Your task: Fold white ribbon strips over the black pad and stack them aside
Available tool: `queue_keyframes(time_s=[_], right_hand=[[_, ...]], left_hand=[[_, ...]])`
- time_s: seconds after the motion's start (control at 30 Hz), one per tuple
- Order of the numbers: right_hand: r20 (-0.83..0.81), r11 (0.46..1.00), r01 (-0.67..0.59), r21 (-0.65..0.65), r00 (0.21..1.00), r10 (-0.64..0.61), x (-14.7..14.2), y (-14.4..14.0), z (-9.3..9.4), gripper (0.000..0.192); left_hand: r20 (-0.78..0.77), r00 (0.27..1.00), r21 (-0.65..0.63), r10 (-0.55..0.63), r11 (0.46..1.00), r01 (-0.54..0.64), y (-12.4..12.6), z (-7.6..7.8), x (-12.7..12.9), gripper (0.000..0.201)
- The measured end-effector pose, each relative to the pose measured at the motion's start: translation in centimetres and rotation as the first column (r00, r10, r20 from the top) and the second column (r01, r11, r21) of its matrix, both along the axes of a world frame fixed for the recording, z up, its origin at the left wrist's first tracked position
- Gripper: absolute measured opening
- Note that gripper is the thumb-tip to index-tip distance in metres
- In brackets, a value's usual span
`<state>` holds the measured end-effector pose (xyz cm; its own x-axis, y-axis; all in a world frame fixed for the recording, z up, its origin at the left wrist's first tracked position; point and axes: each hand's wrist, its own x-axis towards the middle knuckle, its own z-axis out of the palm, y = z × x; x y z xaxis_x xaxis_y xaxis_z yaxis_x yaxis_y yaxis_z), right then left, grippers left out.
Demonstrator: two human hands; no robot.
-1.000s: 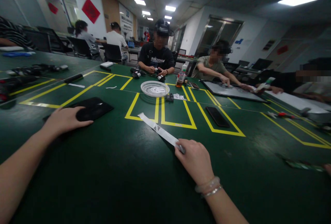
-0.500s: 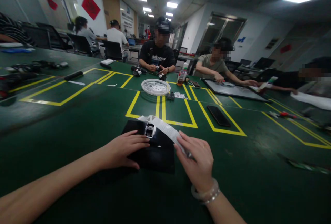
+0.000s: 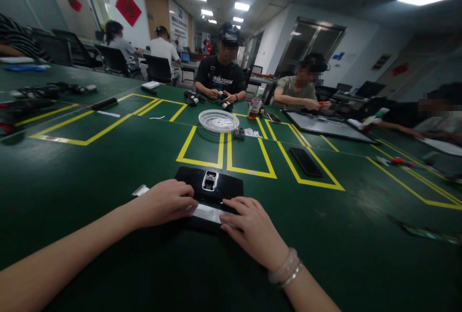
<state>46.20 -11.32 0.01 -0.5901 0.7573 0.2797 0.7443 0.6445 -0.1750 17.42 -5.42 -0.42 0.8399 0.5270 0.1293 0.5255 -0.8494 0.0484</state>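
A black flat piece (image 3: pixel 231 185) lies on the green table before me, with a small dark part in a white-rimmed opening (image 3: pixel 210 180) at its upper middle. Across its lower half runs a whitish, shiny strip (image 3: pixel 207 213); whether it is paper or plastic I cannot tell. My left hand (image 3: pixel 166 204) has its fingers curled on the strip's left part, and a loose end sticks out beyond it. At the other side, my right hand (image 3: pixel 250 228), with bracelets on its wrist, grips the strip between thumb and fingers. My fingers partly cover the strip and the black piece.
Beyond the yellow tape outlines stand a white round basket (image 3: pixel 218 122) and a bottle (image 3: pixel 254 108). A black phone (image 3: pixel 305 161) lies to the right. Cables (image 3: pixel 54 91) lie at the far left. Several people sit around, two of them directly across the table.
The strip has come down from the black piece's upper right edge to lie across its lower half. My left hand has curled its fingers onto it; my right hand has moved left and inward.
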Motion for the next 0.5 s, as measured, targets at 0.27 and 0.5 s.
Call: queue_keyframes(time_s=[0.27, 0.5], right_hand=[[-0.022, 1.000, -0.007, 0.030, 1.000, 0.007, 0.1, 0.0, 0.5, 0.023], [-0.184, 0.977, 0.094, 0.193, 0.981, -0.058, 0.5, 0.3, 0.7, 0.028]], left_hand=[[0.064, 0.998, -0.013, 0.018, 1.000, -0.017, -0.7, -0.9, 0.6, 0.098], [0.072, 0.997, -0.102, 0.011, 0.995, -0.003, -0.4, -1.1, 1.8, 0.096]])
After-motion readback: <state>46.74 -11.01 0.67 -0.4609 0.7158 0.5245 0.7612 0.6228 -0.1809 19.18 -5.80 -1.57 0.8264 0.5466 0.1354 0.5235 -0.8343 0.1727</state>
